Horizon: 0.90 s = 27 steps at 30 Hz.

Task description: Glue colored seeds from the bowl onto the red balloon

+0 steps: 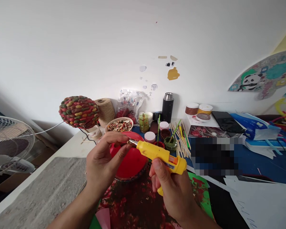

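My right hand (173, 187) is wrapped round the handle of a yellow hot glue gun (157, 152), its metal nozzle aimed left. At the nozzle tip, my left hand (107, 156) pinches something small between thumb and fingertips; it is too hidden to name. Just behind the fingers lies a red round bowl or dish (131, 163) with a dark patterned rim. Beneath both hands is a paint-smeared mat (135, 203) in dark red and green. Beyond the left hand stands a bowl of small multicoloured pieces (120, 124).
A ball covered in coloured lumps (78, 112) and a twine spool (105, 111) stand at the back left. Behind the glue gun are paint jars (170, 143), wooden sticks (184, 140) and a black flask (167, 108). A fan (9, 146) stands left, a phone (227, 121) lies right.
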Available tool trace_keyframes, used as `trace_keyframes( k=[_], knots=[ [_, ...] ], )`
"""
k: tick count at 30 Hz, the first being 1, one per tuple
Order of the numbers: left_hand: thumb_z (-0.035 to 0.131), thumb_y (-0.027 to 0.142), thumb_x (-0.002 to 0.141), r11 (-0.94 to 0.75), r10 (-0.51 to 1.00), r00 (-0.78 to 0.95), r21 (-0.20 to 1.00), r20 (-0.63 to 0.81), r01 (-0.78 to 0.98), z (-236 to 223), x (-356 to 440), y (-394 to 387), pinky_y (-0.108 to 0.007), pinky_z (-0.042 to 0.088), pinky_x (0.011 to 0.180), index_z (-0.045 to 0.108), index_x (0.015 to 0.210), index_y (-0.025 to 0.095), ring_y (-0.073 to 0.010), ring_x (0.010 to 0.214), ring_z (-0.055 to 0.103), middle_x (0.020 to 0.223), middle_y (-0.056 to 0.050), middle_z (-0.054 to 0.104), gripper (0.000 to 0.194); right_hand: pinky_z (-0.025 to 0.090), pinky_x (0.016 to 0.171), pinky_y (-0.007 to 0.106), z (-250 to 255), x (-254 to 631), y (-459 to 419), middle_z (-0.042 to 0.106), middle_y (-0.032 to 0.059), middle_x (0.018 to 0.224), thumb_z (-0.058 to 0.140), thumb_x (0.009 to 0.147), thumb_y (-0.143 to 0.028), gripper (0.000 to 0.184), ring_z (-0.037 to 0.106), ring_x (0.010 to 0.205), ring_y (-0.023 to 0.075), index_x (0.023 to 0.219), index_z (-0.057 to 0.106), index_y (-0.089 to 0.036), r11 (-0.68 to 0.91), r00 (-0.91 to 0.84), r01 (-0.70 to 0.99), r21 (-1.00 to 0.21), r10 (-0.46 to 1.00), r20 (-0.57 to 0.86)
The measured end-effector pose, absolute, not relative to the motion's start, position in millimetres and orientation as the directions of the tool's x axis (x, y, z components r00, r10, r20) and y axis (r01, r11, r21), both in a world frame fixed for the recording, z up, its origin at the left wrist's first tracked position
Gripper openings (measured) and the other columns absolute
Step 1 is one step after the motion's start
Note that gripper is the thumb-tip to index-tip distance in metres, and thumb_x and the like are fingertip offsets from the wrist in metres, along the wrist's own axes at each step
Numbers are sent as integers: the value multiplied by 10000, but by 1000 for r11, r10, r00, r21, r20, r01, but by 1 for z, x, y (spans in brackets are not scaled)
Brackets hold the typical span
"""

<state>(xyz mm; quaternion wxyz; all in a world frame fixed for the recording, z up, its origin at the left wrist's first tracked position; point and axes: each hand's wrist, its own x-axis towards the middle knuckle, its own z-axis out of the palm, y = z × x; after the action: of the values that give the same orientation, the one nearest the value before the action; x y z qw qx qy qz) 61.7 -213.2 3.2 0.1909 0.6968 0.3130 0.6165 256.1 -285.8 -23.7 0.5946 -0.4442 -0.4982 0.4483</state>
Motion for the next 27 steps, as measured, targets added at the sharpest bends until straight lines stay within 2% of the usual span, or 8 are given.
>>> trace_keyframes(
  k=[7, 14, 22, 27],
  knots=[
    [916, 296, 1028, -724, 677, 23, 659, 736, 204, 4, 62, -215, -388, 643, 939, 877, 1084, 305, -246, 1024, 785, 1051, -42, 857, 69, 436, 481, 271, -24, 255, -284, 550, -24, 512, 666, 1033, -913, 759, 571, 457, 153, 723, 704, -221, 220, 135, -122, -968, 970, 204],
    [950, 372, 1006, -726, 674, 0, 662, 739, 186, 4, 62, -214, -411, 656, 926, 883, 1067, 303, -257, 1005, 787, 1027, -53, 859, 114, 437, 462, 287, -21, 255, -283, 547, -23, 481, 653, 1028, -927, 766, 564, 436, 163, 704, 700, -235, 231, 149, -111, -967, 966, 213],
    [923, 273, 1028, -730, 676, -4, 670, 737, 135, 1, 59, -213, -398, 638, 968, 885, 1114, 332, -234, 1039, 770, 1086, -32, 850, 111, 426, 473, 273, -21, 255, -284, 535, -28, 488, 658, 1011, -946, 778, 554, 445, 152, 710, 694, -229, 207, 142, -121, -971, 972, 189],
    [935, 288, 1019, -724, 681, -12, 676, 732, 141, 0, 59, -214, -411, 652, 944, 885, 1110, 321, -242, 1024, 787, 1098, -40, 846, 109, 411, 481, 275, -21, 255, -283, 518, -34, 502, 648, 1024, -937, 772, 541, 460, 150, 699, 658, -236, 211, 117, -130, -969, 974, 196]
  ],
)
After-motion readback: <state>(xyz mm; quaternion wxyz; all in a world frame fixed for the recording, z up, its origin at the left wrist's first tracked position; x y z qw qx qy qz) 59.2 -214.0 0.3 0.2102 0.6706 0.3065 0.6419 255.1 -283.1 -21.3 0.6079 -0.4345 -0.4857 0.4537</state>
